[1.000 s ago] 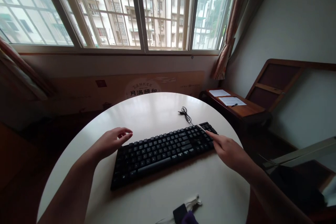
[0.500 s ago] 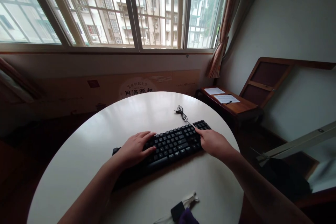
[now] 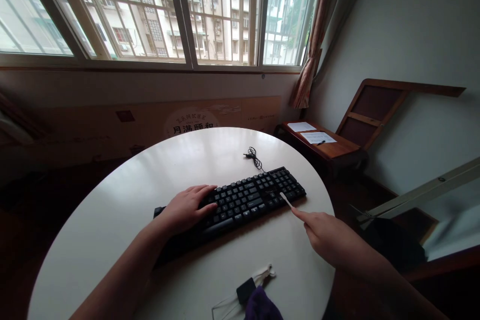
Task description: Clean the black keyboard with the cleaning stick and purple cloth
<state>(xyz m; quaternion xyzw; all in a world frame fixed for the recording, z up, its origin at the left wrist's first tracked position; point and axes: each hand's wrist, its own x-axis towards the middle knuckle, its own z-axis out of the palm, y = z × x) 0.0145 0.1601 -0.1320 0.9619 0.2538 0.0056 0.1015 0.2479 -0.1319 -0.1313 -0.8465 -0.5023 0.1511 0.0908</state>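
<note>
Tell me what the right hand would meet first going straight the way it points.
Probably the computer keyboard, near its right end; the white stick in the right hand overlaps it, though depth is unclear.

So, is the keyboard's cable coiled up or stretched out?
Coiled up: the black cable lies in bunched loops on the round white table, beyond the far edge of the keyboard.

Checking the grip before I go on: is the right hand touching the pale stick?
Touching. The head view shows the right hand gripping the pale stick: its near end runs into the hand, its tip points over the keyboard.
</note>
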